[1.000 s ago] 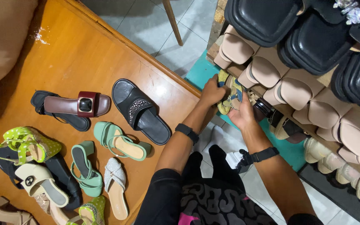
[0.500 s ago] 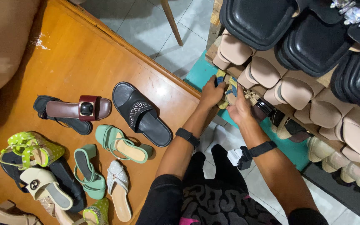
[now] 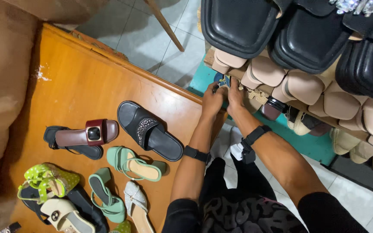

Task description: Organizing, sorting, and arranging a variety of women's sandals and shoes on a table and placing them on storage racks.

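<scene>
Both hands have moved up and away since a moment ago, carrying the small colourful sandal [image 3: 224, 81] closer to the shoe rack [image 3: 203, 77], just under the row of beige shoes [image 3: 267, 73]. Left hand [image 3: 213, 100] and right hand [image 3: 235, 96] are side by side with their fingers [image 3: 216, 89] clamped on the sandal, which sits at the rack's teal edge. On the orange wooden surface [image 3: 74, 86] to the left lie a black slide sandal [image 3: 148, 130], a maroon buckle sandal [image 3: 83, 136] and 2 mint green heels [image 3: 134, 163].
</scene>
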